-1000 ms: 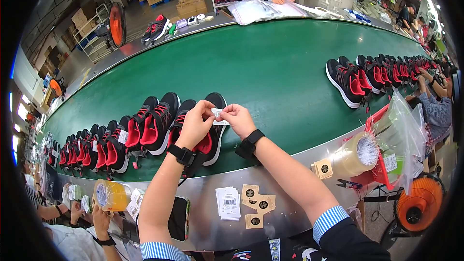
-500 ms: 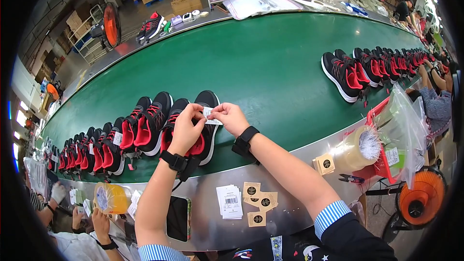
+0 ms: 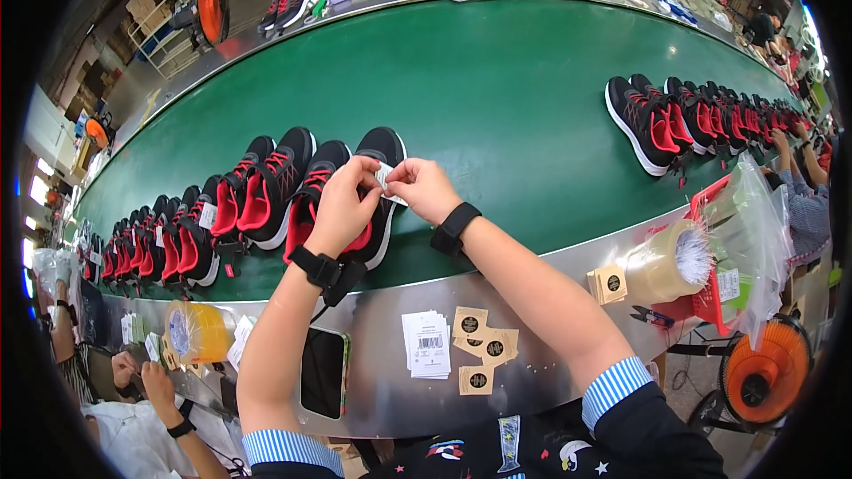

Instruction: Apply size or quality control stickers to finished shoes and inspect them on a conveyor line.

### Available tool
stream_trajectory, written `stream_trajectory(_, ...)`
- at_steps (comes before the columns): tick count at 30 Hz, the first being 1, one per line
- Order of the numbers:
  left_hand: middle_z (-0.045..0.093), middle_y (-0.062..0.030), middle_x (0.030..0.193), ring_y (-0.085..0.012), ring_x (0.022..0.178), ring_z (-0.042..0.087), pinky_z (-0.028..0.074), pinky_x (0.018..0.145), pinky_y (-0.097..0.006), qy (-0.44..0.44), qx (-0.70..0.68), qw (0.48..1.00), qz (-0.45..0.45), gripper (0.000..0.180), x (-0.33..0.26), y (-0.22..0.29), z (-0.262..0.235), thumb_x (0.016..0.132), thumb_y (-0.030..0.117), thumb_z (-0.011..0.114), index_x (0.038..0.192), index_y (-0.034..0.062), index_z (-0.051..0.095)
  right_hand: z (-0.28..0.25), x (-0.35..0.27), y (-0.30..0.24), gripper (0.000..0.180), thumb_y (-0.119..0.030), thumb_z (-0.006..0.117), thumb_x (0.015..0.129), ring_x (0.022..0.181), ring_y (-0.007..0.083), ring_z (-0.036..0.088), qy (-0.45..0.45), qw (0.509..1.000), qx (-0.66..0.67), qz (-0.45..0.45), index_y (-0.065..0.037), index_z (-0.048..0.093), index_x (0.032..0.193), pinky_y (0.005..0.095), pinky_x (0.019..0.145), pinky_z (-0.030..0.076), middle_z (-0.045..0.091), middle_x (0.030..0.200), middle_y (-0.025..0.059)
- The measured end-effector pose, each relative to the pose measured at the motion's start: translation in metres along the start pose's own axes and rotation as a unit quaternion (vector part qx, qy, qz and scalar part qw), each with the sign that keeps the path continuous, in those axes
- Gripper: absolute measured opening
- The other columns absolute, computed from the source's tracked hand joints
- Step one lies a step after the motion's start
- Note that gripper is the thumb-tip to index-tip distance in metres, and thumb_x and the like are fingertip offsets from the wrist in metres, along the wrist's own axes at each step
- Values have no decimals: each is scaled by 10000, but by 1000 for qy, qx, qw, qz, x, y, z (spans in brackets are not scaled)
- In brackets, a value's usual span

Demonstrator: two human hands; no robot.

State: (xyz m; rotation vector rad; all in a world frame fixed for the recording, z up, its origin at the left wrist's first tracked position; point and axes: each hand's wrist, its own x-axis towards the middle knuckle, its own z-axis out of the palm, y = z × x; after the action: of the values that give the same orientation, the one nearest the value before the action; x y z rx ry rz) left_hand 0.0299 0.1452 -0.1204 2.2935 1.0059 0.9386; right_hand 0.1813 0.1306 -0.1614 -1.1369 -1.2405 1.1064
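Note:
My left hand (image 3: 344, 204) and my right hand (image 3: 428, 188) are both closed in a pinch on a small white hang tag (image 3: 388, 181), one at each side. They hold it just above a black sneaker (image 3: 382, 144) with a red lining and white sole, on the green belt. Fingers hide part of the tag and of the shoe. Touching that shoe on its left is another of the same kind (image 3: 321, 164), partly behind my left hand. A stack of white printed tags (image 3: 427, 346) and several brown cards with black round stickers (image 3: 485, 348) lie on the metal edge before me.
Rows of matching sneakers stretch left (image 3: 182, 235) and right (image 3: 657, 124) along the green belt (image 3: 497, 80). On the metal ledge are a phone (image 3: 325, 372), a roll of plastic fasteners (image 3: 670, 257), snips (image 3: 652, 316) and a red basket (image 3: 710, 288). Co-workers' hands (image 3: 146, 381) show at lower left.
The view has tipped downward, so the belt and shoes sit higher in the picture. Both hands keep their pinch on the tag over the same shoe.

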Motion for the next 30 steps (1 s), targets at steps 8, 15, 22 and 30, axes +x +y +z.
stream_trajectory(8, 607, -71, 738, -139, 726, 596, 434, 711, -252, 11, -56, 997, -44, 233, -7, 0, -1, 752, -22, 571, 962, -2, 471, 5, -2, 3, 77, -37, 582, 761, 702, 140, 617, -20, 999, 42, 27, 17, 566, 814, 261, 652, 487, 632, 760, 86)
stream_trajectory(15, 597, -66, 735, -130, 700, 590, 446, 688, -249, 24, -82, 995, -47, 213, -12, -5, -3, 748, -35, 567, 938, -6, 475, 18, 1, 6, 61, -59, 590, 736, 651, 143, 631, -17, 1000, 6, -2, -1, 587, 754, 269, 610, 492, 650, 703, 85)
stream_trajectory(22, 561, -118, 941, -220, 901, 558, 425, 806, -305, 61, 48, 997, 17, 270, -15, 12, -3, 718, -16, 588, 967, 2, 487, 19, -8, -11, 187, -155, 569, 770, 653, 167, 612, 13, 1000, -16, 16, 8, 622, 842, 299, 612, 475, 643, 724, 103)
stream_trajectory(30, 514, -143, 939, -290, 860, 522, 440, 759, -362, -228, 54, 967, 97, 632, -93, 92, -5, 682, 306, 702, 1168, 2, 434, -47, -163, -95, 257, -201, 672, 710, 474, 149, 477, -121, 943, -309, -17, -43, 590, 895, 280, 464, 372, 498, 556, 35)
